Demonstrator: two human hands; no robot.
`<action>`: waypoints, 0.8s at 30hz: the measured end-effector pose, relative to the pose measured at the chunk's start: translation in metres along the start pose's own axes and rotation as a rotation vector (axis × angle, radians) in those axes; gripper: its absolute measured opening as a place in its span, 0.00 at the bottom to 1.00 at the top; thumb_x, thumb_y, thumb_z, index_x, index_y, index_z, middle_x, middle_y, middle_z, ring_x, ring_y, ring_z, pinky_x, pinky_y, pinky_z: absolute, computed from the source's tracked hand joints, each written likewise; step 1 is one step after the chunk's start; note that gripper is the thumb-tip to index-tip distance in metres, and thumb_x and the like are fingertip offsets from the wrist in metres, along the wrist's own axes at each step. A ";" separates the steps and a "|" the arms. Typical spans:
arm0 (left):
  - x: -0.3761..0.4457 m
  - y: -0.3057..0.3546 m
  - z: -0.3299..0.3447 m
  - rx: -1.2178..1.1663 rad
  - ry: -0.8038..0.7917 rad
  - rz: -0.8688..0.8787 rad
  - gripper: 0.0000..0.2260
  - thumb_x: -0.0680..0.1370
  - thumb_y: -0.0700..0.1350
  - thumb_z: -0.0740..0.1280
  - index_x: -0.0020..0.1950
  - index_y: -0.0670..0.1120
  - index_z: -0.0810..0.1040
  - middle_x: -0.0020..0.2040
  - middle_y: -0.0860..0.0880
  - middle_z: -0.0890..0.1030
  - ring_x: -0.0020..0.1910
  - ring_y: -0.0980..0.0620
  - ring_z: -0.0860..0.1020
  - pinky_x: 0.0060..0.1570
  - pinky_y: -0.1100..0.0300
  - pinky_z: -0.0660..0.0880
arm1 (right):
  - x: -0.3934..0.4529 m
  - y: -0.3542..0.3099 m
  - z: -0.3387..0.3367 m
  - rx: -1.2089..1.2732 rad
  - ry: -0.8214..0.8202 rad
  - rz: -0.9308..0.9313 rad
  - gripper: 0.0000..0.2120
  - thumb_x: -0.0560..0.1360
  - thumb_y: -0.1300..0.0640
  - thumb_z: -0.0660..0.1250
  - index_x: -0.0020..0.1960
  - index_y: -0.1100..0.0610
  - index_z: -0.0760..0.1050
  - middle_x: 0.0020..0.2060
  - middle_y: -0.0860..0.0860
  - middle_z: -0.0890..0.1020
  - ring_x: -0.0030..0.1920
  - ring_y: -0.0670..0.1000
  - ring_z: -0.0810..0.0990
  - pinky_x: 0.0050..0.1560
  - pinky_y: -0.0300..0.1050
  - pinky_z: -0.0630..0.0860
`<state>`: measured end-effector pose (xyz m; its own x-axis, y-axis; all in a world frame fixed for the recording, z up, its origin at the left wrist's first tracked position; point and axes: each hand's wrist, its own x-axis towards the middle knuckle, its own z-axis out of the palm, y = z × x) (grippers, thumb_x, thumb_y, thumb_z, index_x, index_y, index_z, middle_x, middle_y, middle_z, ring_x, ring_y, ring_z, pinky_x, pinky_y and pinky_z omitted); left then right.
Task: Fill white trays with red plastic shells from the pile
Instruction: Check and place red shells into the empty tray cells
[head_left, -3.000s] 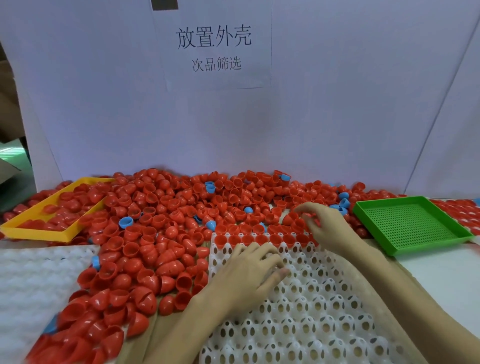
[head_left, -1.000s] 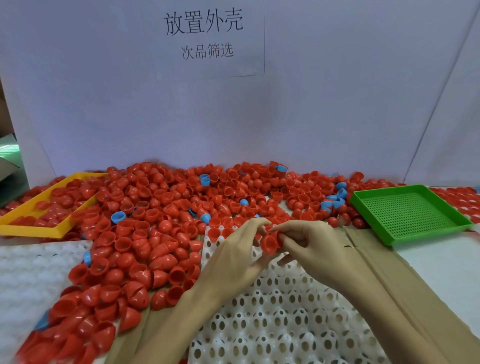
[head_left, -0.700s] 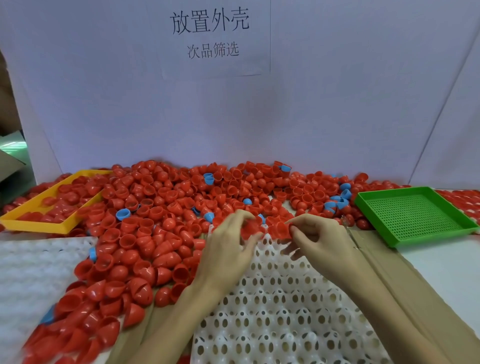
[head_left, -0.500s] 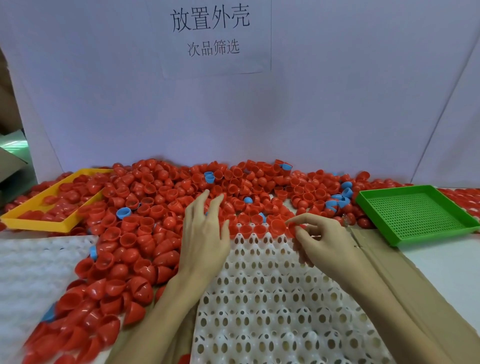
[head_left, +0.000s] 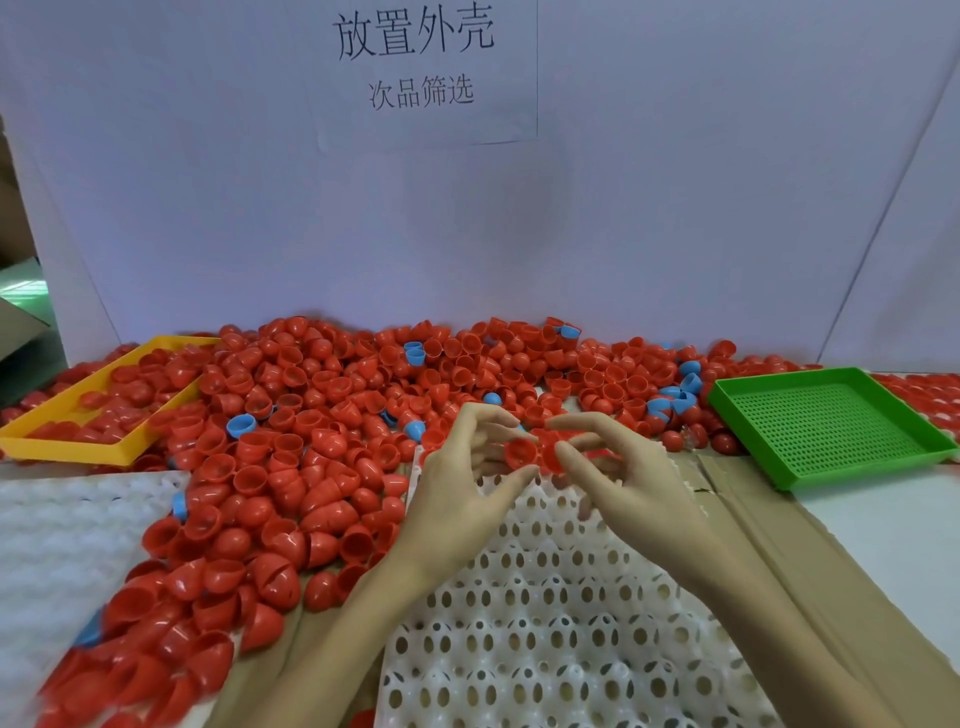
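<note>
Both my hands are up over the far edge of the white perforated plastic tray (head_left: 561, 613), basically facing each other. My left hand (head_left: 462, 499) pinches a red plastic half-shell (head_left: 521, 453) between thumb and fingers, open mouth turned toward me. My right hand (head_left: 623, 483) pinches a second red shell (head_left: 551, 456) touching the first. The empty sockets sit straight below, toward me, so it's a short drop down. The pile of loose red shells (head_left: 311, 436) lies left and behind.
</note>
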<state>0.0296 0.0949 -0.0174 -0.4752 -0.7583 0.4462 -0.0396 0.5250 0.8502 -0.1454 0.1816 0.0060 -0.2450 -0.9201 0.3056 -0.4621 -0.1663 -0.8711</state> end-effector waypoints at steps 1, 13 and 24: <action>0.001 0.000 -0.001 -0.040 -0.003 -0.018 0.17 0.78 0.42 0.76 0.62 0.52 0.74 0.57 0.57 0.85 0.58 0.58 0.84 0.59 0.65 0.79 | 0.000 0.000 -0.001 -0.019 -0.018 -0.041 0.11 0.81 0.57 0.71 0.61 0.44 0.80 0.48 0.46 0.85 0.44 0.46 0.86 0.39 0.40 0.82; 0.000 -0.006 -0.001 -0.041 -0.055 -0.080 0.07 0.84 0.43 0.69 0.62 0.50 0.81 0.58 0.54 0.84 0.47 0.55 0.87 0.50 0.60 0.84 | 0.000 -0.001 -0.007 -0.221 -0.151 -0.177 0.06 0.78 0.56 0.75 0.49 0.46 0.81 0.39 0.44 0.86 0.40 0.46 0.87 0.40 0.41 0.83; -0.009 -0.022 0.003 0.527 -0.450 0.099 0.22 0.84 0.62 0.60 0.79 0.64 0.63 0.77 0.70 0.60 0.71 0.66 0.68 0.68 0.69 0.64 | 0.020 0.052 -0.071 -0.625 0.188 -0.001 0.06 0.77 0.63 0.76 0.47 0.52 0.83 0.39 0.44 0.83 0.41 0.42 0.81 0.47 0.42 0.78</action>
<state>0.0320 0.0916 -0.0415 -0.8122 -0.5230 0.2585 -0.3441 0.7873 0.5117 -0.2346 0.1796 -0.0062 -0.3632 -0.8329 0.4176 -0.8571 0.1229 -0.5003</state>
